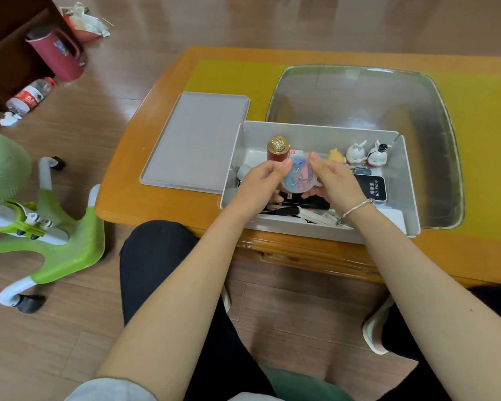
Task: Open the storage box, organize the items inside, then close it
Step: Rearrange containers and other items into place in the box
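Note:
An open white storage box (408,180) stands at the near edge of the wooden table. Its flat grey lid (197,141) lies on the table just to its left. Above the box, my left hand (261,183) and my right hand (334,180) together hold a small round clear container of coloured clips (299,176), thumbs and fingers curled round its rim. Inside the box I see a red bottle with a gold cap (278,150), a yellow figurine (337,156), two white rabbit figurines (368,154), a black Wi-Fi device (372,188), and pens along the near wall.
A large clear glass tray (359,94) sits on a yellow mat behind the box. On the floor to the left are a green and white chair base (55,235), a dark red jug (58,53) and a plastic water bottle (29,96). My knees are below the table edge.

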